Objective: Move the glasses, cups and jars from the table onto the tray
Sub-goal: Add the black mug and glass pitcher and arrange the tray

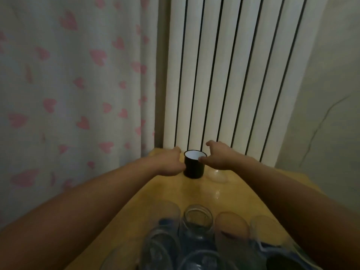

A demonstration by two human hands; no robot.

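Observation:
A black cup [194, 168] with a white inside stands upright at the far end of the yellow table [194, 193]. My left hand [169, 162] curls around the cup's left side, thumb in front and fingers behind. My right hand [218, 156] hovers with its fingers spread, and its thumb touches the cup's right rim. Under that hand a low clear glass [217, 175] sits on the table beside the cup. Close to me, the blue tray [270, 249] carries several clear glasses and a glass jar [197, 221].
A white ribbed radiator [224, 75] rises right behind the table's far edge. A curtain with pink hearts [78, 84] hangs at the left, and a bare wall [331, 114] is at the right. Both forearms stretch over the table on either side of the tray.

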